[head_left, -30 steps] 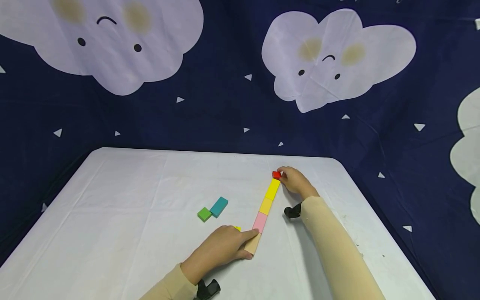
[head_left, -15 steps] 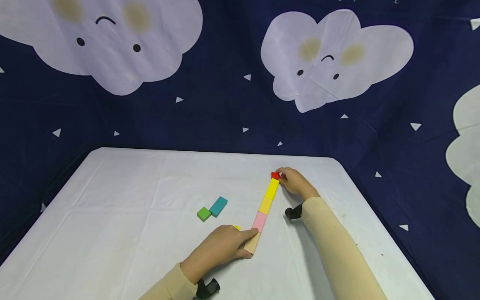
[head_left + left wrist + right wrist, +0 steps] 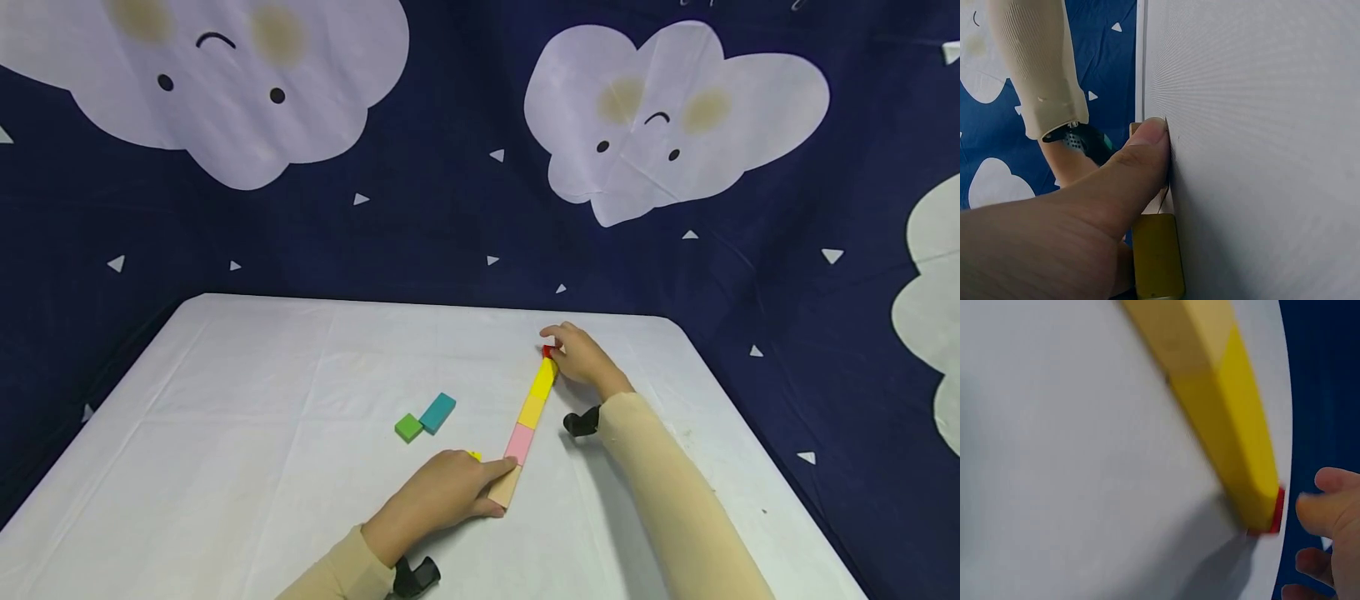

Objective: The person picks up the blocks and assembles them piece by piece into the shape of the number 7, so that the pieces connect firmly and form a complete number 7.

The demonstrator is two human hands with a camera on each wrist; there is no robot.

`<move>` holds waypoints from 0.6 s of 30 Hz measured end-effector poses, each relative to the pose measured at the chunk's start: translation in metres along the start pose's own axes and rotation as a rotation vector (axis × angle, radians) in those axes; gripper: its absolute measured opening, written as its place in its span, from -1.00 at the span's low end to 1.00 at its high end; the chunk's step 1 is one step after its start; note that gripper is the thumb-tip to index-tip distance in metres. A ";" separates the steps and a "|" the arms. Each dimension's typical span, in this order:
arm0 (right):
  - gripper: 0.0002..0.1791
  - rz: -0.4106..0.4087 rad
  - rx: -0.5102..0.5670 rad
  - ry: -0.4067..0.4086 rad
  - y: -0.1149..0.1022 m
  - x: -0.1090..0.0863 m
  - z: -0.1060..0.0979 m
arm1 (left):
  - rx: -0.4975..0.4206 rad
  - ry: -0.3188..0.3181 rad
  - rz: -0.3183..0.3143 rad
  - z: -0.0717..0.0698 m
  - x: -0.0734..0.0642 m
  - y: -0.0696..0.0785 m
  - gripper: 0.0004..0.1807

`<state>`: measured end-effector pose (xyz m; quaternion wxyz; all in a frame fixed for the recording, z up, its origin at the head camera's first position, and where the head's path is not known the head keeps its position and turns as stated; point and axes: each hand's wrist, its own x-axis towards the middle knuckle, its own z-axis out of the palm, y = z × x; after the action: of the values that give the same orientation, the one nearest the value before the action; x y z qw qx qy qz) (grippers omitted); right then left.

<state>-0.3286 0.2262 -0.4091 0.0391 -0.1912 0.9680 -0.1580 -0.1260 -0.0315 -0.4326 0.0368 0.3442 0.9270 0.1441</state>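
Note:
A straight row of blocks runs away from me: a plain wooden block, a pink block, two yellow blocks and a small red block at the far end. My left hand holds the wooden block, thumb at its near end and index finger by the pink seam. In the left wrist view, the thumb presses its edge. My right hand hovers beside the red block, partly covering it. In the right wrist view, its fingers are apart from the red block, holding nothing.
A green block and a teal block lie together left of the row. Another yellow block is mostly hidden behind the left hand. The white table ends at a dark blue cloud-print cloth.
My right hand has let go of the red block and lifted slightly, with its fingers spread. The left hand and the row stay in place.

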 end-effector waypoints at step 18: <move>-0.52 -0.175 0.260 -0.190 -0.072 0.014 0.024 | 0.003 0.021 0.012 -0.001 0.000 -0.001 -0.31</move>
<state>-0.3126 0.1508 -0.4087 0.1408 -0.2822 0.9110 -0.2657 -0.1265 -0.0320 -0.4321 0.0258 0.3483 0.9255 0.1464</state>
